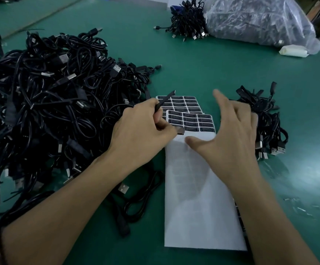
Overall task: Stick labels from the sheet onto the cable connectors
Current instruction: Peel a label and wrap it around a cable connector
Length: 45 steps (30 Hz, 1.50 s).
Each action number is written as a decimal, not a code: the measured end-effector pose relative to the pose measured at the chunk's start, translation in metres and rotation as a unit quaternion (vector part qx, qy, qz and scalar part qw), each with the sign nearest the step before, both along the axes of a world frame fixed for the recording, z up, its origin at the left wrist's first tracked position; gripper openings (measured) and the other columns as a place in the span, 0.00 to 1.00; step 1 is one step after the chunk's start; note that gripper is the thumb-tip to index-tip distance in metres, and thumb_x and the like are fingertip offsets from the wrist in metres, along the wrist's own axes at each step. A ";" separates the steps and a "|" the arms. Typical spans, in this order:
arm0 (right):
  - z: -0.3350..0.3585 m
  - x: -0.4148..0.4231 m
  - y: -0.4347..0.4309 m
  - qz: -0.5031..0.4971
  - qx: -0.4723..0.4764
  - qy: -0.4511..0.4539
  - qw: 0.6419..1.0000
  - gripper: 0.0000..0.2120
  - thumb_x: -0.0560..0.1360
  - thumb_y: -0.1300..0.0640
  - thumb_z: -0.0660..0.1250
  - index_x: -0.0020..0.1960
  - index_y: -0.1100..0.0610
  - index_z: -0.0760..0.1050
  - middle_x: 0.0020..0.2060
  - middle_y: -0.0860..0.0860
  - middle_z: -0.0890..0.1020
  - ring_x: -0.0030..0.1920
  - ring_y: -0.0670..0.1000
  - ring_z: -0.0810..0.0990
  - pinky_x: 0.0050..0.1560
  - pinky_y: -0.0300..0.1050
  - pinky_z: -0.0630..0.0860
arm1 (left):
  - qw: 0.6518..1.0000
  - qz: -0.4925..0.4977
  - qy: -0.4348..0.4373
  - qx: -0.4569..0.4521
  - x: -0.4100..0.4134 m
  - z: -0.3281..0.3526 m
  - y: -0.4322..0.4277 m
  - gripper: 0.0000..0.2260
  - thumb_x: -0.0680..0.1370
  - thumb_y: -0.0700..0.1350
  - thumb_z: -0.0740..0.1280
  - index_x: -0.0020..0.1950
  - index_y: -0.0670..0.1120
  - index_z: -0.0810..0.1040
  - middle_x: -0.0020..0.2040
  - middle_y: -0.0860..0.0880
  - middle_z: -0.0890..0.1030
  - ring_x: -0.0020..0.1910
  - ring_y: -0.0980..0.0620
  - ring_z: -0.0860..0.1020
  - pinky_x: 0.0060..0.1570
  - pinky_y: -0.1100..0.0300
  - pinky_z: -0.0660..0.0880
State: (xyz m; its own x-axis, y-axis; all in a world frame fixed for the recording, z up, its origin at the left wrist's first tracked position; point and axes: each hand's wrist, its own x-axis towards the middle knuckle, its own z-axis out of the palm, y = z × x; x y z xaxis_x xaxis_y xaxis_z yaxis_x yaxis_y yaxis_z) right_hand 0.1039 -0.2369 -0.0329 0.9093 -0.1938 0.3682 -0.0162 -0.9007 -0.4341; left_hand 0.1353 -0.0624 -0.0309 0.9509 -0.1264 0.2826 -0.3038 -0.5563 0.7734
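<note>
Left hand (pixel 145 123) sat mid-frame, its grip pinching a black cable connector (pixel 181 131) whose tip lay at the label sheet's (pixel 190 120) left edge, just below the remaining labels. Right hand (pixel 231 134) hovered over the sheet's right side, blurred, fingers spread, grip released. Cable pile (pixel 50 96) filled the left of the green surface (pixel 193 69). A small cable bundle (pixel 268 127) lay right and a plastic bag (pixel 260 22) upper right.

We can read no text here. The small black rectangular labels (pixel 190 121) on the white backing sheet (pixel 193 188) carry fine pale print, but it is too small and blurred to make out.
</note>
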 end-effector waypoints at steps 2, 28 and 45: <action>0.002 -0.001 0.004 0.059 -0.017 -0.045 0.997 0.35 0.64 0.49 0.81 0.68 0.49 0.74 0.55 0.47 0.70 0.57 0.48 0.64 0.59 0.43 0.63 | 0.999 -0.011 0.029 -0.010 0.000 0.003 0.000 0.07 0.62 0.58 0.63 0.32 0.59 0.67 0.34 0.52 0.82 0.36 0.48 0.79 0.37 0.45 0.78; 0.007 0.002 0.016 0.170 0.510 -0.009 0.843 0.06 0.73 0.66 0.73 0.43 0.56 0.84 0.29 0.44 0.83 0.29 0.40 0.76 0.32 0.29 0.71 | 0.991 -0.063 0.041 -0.114 -0.001 0.007 0.002 0.16 0.68 0.45 0.69 0.38 0.50 0.59 0.40 0.54 0.86 0.43 0.40 0.79 0.44 0.43 0.78; 0.003 0.000 0.017 0.095 0.424 -0.007 0.901 0.06 0.70 0.54 0.78 0.46 0.50 0.84 0.38 0.47 0.87 0.42 0.47 0.86 0.46 0.41 0.82 | 0.989 -0.079 0.024 -0.125 0.000 0.007 0.002 0.17 0.69 0.44 0.70 0.38 0.50 0.60 0.37 0.49 0.85 0.43 0.39 0.80 0.46 0.41 0.78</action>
State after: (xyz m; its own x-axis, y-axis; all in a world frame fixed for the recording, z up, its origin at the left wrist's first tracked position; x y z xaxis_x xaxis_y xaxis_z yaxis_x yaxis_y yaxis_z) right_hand 0.1039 -0.2203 -0.0299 0.9521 -0.2520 0.1733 0.1147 -0.2311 -0.9662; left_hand 0.1353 -0.0605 -0.0241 0.9378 -0.2063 0.2793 -0.3318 -0.2950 0.8960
